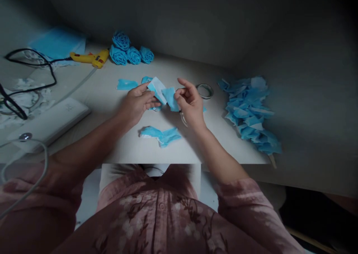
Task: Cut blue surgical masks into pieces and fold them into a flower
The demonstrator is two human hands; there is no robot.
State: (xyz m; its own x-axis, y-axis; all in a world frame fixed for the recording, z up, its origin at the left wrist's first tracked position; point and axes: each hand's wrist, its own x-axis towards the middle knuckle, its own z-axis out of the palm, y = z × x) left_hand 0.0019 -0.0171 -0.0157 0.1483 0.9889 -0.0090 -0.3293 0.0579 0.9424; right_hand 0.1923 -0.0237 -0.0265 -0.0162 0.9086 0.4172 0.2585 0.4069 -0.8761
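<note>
Nearest, just short of both grips, crumpled blue fabric scraps (161, 135) lie on the pale surface (100, 94). The left grip (137, 103) pinches a blue-and-white fabric strip (158, 89). The right grip (191, 103) pinches a blue fabric piece (170, 98), and the two pieces touch between the grips. Something under the right grip is mostly hidden. To its right lies a heap of cut blue pieces (248, 112). Farthest are rolled blue fabric roses (128, 51).

Blue fabric roses (130, 49), yellow glue gun (90, 58), pink floral shirt (156, 216).
</note>
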